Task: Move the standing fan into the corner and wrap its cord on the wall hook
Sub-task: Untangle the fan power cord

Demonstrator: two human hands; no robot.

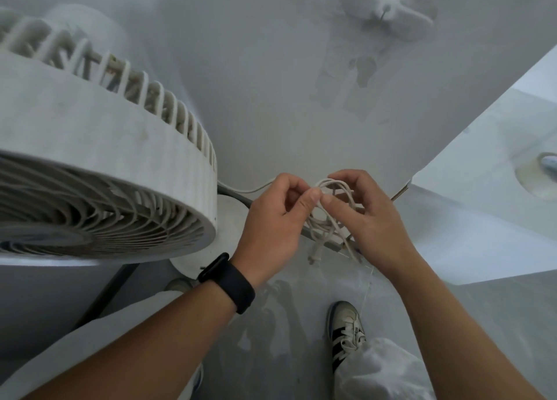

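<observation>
The round white plastic standing fan (99, 170) stood at my left, close against the pale grey wall (256, 83), its slatted grille facing up toward me. Its thin white cord (327, 215) ran from behind the fan head to my 2 hands. My left hand (272, 221), a black band (227, 282) on its wrist, pinched the bundled loops with thumb and forefinger. My right hand (370, 218) curled round the same coil, the plug (313, 253) dangling below. High on the wall sat what looked like a white hook (387, 12), well apart from the cord.
</observation>
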